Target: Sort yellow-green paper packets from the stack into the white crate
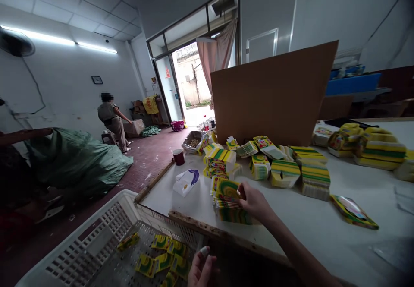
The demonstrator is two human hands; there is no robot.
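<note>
My right hand (256,201) reaches over the white table, its fingers pinching the edge of a flat yellow-and-green carton (228,190) at the top of a stack. Beneath it lies the rest of the stack of folded cartons (231,213), near the table's front edge. Below that edge, beside the crate, my left hand (202,269) is loosely curled with its fingers slightly apart and nothing visible in it. One of its fingertips has a white wrapping. Several small filled-looking yellow cartons (163,261) lie in the white plastic crate (97,235) at the lower left.
More carton stacks (284,172) stand before a large cardboard sheet (268,97). A tissue pack (186,181), dark red mug (178,156) and foil-lined tray (194,142) sit at the left. A co-worker (111,118) stands farther back; another person's arm (26,137) holds a green sack (80,162).
</note>
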